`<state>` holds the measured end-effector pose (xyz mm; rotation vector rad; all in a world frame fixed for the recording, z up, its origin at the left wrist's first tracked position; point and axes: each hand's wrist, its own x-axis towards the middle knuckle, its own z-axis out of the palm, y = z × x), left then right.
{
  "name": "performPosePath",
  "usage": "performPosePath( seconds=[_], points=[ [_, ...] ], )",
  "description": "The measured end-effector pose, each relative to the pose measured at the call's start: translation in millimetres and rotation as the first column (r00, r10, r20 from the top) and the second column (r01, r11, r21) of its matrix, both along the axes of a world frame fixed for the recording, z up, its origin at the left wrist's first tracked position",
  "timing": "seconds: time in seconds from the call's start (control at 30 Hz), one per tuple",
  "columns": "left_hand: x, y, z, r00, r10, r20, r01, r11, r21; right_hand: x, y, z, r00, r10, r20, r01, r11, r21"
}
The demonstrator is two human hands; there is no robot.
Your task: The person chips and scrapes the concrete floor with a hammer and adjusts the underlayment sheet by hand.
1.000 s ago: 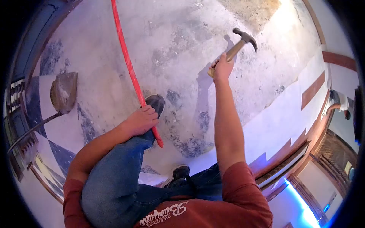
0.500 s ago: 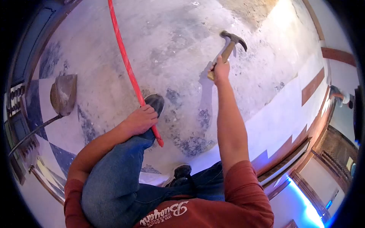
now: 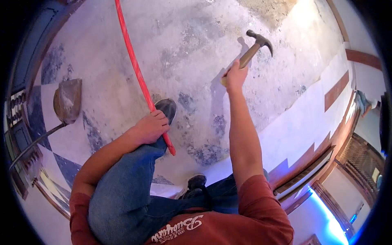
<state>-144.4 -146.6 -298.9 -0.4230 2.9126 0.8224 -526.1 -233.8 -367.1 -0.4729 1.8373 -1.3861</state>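
Note:
My right hand (image 3: 235, 76) is closed around the wooden handle of a claw hammer (image 3: 251, 54). The hammer's dark metal head is held above the worn floor (image 3: 192, 45), with its shadow showing separately to the left. My left hand (image 3: 152, 127) rests by my bent knee, wrapped round a long, scuffed red bar (image 3: 134, 61). One end of the bar sticks out just below this hand; the other runs up past the top of the view. My shoe (image 3: 166, 109) is planted on the floor beside the bar.
A shovel-like tool (image 3: 68, 101) with a dark handle lies on the left over checkered flooring. White flooring with stepped edges (image 3: 302, 122) and brown strips borders the right side. Another person (image 3: 363, 102) is partly visible at the far right.
My right hand has lifted the hammer off the floor, so its head sits slightly higher and farther right, apart from its shadow. My left hand and the red bar have barely moved.

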Motion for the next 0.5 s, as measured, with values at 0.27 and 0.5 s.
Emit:
performPosePath(
  seconds=[0.27, 0.5],
  points=[
    [-13.8, -71.7, 168.1, 0.897, 0.413, -0.157, -0.321, 0.854, 0.409, 21.9, 20.9, 26.6, 1.000, -0.001, -0.011, 0.003, 0.990, 0.138],
    [-81.1, -97.8, 296.7, 0.741, -0.046, -0.670, 0.429, 0.800, 0.419, 16.9, 12.3, 26.5, 0.998, 0.067, 0.008, -0.067, 0.973, 0.222]
  ],
)
